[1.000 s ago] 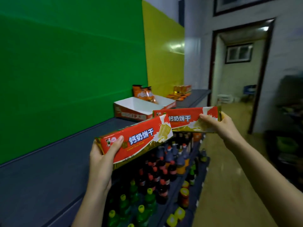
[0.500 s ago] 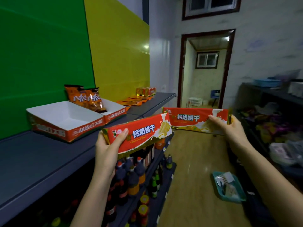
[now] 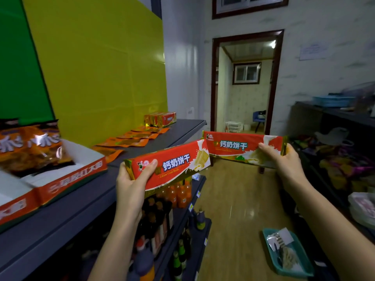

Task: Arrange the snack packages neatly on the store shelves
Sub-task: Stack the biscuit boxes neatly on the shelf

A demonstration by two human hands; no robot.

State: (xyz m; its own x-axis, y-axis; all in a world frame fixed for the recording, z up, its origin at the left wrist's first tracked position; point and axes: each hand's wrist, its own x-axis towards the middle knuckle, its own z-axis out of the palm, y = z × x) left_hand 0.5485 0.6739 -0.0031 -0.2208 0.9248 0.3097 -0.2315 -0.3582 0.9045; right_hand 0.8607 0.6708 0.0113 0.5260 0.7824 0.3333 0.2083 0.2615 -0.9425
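Here the left hand (image 3: pixel 130 186) grips the near end of a long red calcium-milk biscuit pack (image 3: pixel 174 165). Its thumb is curled over the printed front and its fingers are wrapped behind. This pack is in the air just off the front edge of the grey top shelf (image 3: pixel 85 199), tilted with its far end higher.

The right hand (image 3: pixel 285 159) pinches the right end of a second biscuit pack (image 3: pixel 233 146) of the same kind, thumb across the front and fingers behind. That pack is held roughly level, out past the shelf's front edge and over the aisle floor. The inner ends of the two packs overlap in view; whether they touch I cannot tell.

At the near end of the shelf stands an open red-and-white display carton (image 3: pixel 81 175) with orange snack bags (image 3: pixel 34 147) upright inside. Farther along the shelf, flat orange sachets (image 3: pixel 129 139) lie in an overlapping row. At its far end sits a small stack of gold-and-red boxes (image 3: pixel 162 119).

The tiers beneath the shelf hold dark sauce bottles (image 3: pixel 156 216) and orange drink bottles (image 3: pixel 182 192). Across the aisle from the shelf, a teal basket (image 3: pixel 294 273) on the wooden floor holds a few small packets.
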